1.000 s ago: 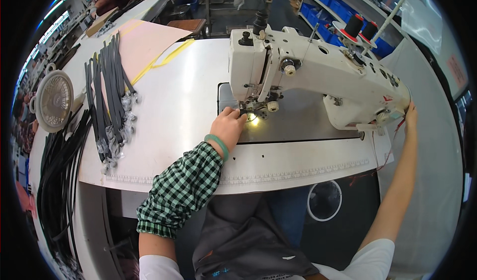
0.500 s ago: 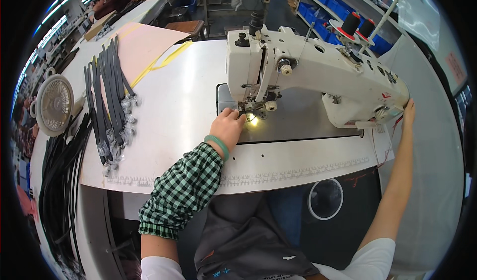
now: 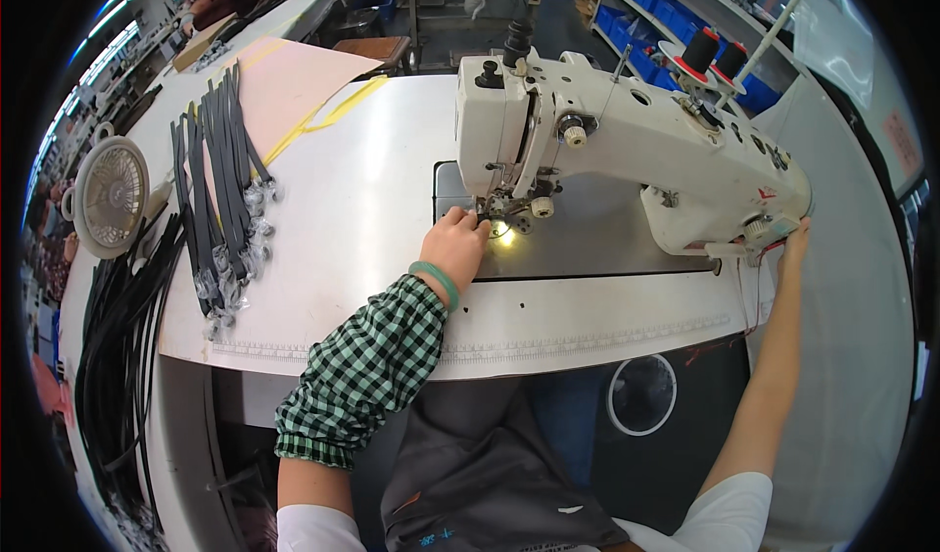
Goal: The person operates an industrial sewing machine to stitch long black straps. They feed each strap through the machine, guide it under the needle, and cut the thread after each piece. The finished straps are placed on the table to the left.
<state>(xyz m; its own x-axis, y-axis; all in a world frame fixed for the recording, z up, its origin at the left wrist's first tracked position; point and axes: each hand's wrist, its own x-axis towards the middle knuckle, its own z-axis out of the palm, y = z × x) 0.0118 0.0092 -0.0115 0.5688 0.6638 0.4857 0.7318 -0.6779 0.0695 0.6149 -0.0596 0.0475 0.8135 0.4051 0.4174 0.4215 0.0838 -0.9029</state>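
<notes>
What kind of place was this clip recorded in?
Probably a sewing workshop or factory floor: an industrial-looking sewing machine with thread spools stands on the worktable, and a batch of dark straps lies to its left.

Sewing machine (image 3: 627,126) is white; sleeve cover (image 3: 367,368) — green-black check; bangle (image 3: 440,278) — green.

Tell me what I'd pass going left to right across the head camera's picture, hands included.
Round slotted basket, dark grey straps, left hand, bright spot of light, black thread spools, right hand.
</notes>
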